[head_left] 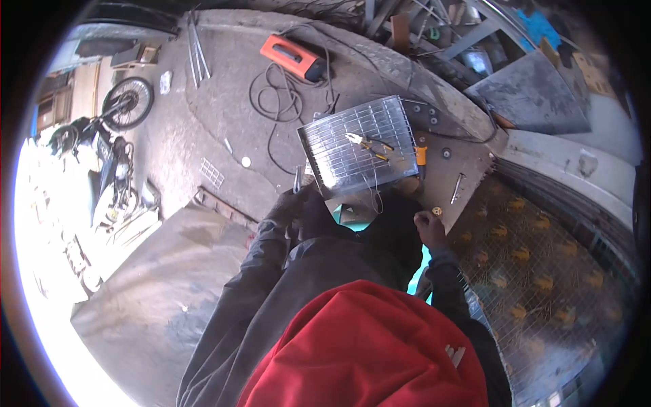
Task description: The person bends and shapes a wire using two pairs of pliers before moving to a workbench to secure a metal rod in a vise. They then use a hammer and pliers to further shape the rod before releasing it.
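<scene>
My left hand [288, 207] is closed around a slim silvery tool [297, 178] that points up beside the near left corner of a metal grid panel [332, 152]. This panel lies in front of my knees, and pliers with yellow-and-black handles [376, 154] rest on it. A thin wire loop [374, 193] hangs over its near edge. To the right of the panel, my right hand [430, 227] has its fingers curled together, close to a small round yellow object [437, 211]. I cannot tell whether anything is pinched in them.
An orange welding machine [293, 58] with coiled cables [277, 102] stands on the floor ahead. A yellow tool [421, 156] and a metal bar [458, 188] lie right of the panel. Scrap metal [468, 41] is piled behind the low kerb. A motorcycle [108, 149] stands at left.
</scene>
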The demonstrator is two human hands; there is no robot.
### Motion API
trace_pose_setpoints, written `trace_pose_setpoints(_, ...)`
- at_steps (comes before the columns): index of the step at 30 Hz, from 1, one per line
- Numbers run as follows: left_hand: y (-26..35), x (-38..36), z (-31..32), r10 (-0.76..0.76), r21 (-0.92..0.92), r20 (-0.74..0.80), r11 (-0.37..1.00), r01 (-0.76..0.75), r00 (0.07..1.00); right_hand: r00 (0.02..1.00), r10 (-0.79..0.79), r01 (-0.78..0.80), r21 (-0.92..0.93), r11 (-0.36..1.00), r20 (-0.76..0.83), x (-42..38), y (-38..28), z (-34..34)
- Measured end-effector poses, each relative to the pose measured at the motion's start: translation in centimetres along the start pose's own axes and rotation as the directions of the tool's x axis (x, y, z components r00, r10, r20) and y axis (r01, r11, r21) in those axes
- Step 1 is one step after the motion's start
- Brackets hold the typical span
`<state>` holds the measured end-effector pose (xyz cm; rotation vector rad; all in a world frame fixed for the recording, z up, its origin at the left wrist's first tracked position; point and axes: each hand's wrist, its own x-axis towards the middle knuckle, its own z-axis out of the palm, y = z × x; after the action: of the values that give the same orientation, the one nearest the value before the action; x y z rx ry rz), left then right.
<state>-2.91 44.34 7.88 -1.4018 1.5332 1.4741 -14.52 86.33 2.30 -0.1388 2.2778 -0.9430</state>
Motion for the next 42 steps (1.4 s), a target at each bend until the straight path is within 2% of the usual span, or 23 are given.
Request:
trace_pose_setpoints(2,-0.6,-1.1,2.7,-0.015,-0.040,-0.037,0.999,0.014,0.999,0.997,-0.057,0.060,-0.071,0.996,0.049,5.6,-1.1,0.2)
trace_pose_setpoints(4,-3.3,-0.8,5.0,0.020,-0.139,0.049,0.990,-0.013,0.999,0.971,-0.134,0.177,-0.222,0.959,0.196,11.6,-1.8,1.6)
trace_pose_setpoints(5,2.4,-5.5,6.3,-0.090,-0.016,0.041,0.996,0.090,0.995,0.948,-0.252,0.307,-0.368,0.877,0.193,13.4,-3.2,2.2)
trace_pose_setpoints(6,1.3,-4.8,7.2,-0.114,-0.022,0.028,0.993,0.115,0.993,0.907,-0.369,0.420,-0.501,0.757,0.202,15.1,-4.8,2.8)
trace_pose_setpoints(8,-1.1,-2.6,8.6,-0.064,0.033,0.122,0.998,0.060,0.990,0.825,-0.510,0.545,-0.584,0.601,0.245,19.3,-5.5,5.4)
trace_pose_setpoints(9,-1.8,-1.4,9.1,-0.066,0.029,0.114,0.998,0.063,0.991,0.820,-0.515,0.553,-0.579,0.599,0.251,20.3,-6.3,6.0)
trace_pose_setpoints(11,-3.0,1.8,10.1,-0.035,-0.017,0.161,0.999,0.038,0.986,0.770,-0.475,0.633,-0.598,0.491,0.425,22.5,-8.5,6.6)
trace_pose_setpoints(14,-3.0,6.0,10.9,0.093,-0.040,0.115,0.995,-0.089,0.989,0.757,-0.456,0.640,-0.672,0.373,0.468,23.5,-9.0,7.9)
trace_pose_setpoints(16,-3.1,8.9,11.1,0.051,-0.010,0.112,0.999,-0.051,0.992,0.755,-0.432,0.644,-0.681,0.349,0.493,23.6,-9.1,8.0)
trace_pose_setpoints(17,-3.7,10.9,11.4,0.197,-0.021,0.089,0.980,-0.196,0.976,0.731,-0.463,0.665,-0.676,0.318,0.502,23.7,-8.9,8.0)
trace_pose_setpoints(19,-4.3,13.1,11.9,0.207,-0.106,0.052,0.974,-0.200,0.977,0.652,-0.574,0.704,-0.678,0.212,0.496,24.0,-6.8,8.9)
trace_pose_setpoints(22,-4.9,14.4,11.8,0.204,-0.130,0.062,0.972,-0.195,0.977,0.629,-0.609,0.717,-0.662,0.216,0.482,23.8,-6.4,9.4)
trace_pose_setpoints(26,-7.4,15.4,12.6,0.361,-0.108,-0.109,0.922,-0.372,0.926,0.621,-0.645,0.705,-0.677,0.210,0.446,23.2,-6.1,9.7)
trace_pose_setpoints(29,-8.3,15.5,13.0,0.374,-0.093,-0.164,0.915,-0.392,0.913,0.758,-0.603,0.648,-0.398,0.649,0.249,21.9,-4.7,9.1)
trace_pose_setpoints(30,-8.4,15.3,13.2,0.385,-0.083,-0.197,0.910,-0.406,0.902,0.755,-0.616,0.647,-0.408,0.644,0.224,21.0,-3.3,8.6)
trace_pose_setpoints(31,-8.6,15.0,13.4,0.359,-0.093,-0.217,0.918,-0.385,0.908,0.849,-0.480,0.511,-0.112,0.852,0.220,19.6,-1.5,8.0)
trace_pose_setpoints(32,-9.3,15.1,13.5,0.383,-0.088,-0.216,0.909,-0.408,0.898,0.901,-0.338,0.292,0.194,0.936,0.272,17.9,0.0,7.6)
trace_pose_setpoints(34,-11.0,16.8,13.6,0.553,0.090,-0.273,0.829,-0.552,0.787,0.938,-0.137,-0.072,0.568,0.820,0.317,12.6,3.3,7.5)
trace_pose_setpoints(35,-12.1,17.4,13.4,0.700,0.219,-0.236,0.714,-0.665,0.674,0.959,-0.165,-0.014,0.620,0.784,0.230,10.0,4.4,7.8)
trace_pose_setpoints(36,-12.2,16.8,13.4,0.714,0.218,-0.242,0.700,-0.680,0.657,0.972,-0.185,0.042,0.666,0.745,0.146,7.6,5.8,8.2)
trace_pose_setpoints(39,-12.8,13.5,14.1,0.489,-0.279,-0.035,0.832,-0.479,0.871,0.996,-0.068,-0.003,0.789,0.615,0.056,2.4,11.8,8.0)
trace_pose_setpoints(40,-13.3,12.9,14.7,0.499,-0.286,-0.051,0.823,-0.492,0.865,1.000,-0.008,-0.019,0.800,0.600,0.029,0.9,12.7,7.7)
trace_pose_setpoints(42,-14.6,12.1,16.3,0.405,-0.470,0.020,0.811,-0.348,0.914,1.000,-0.011,0.002,0.849,0.528,0.004,-0.7,15.2,7.5)
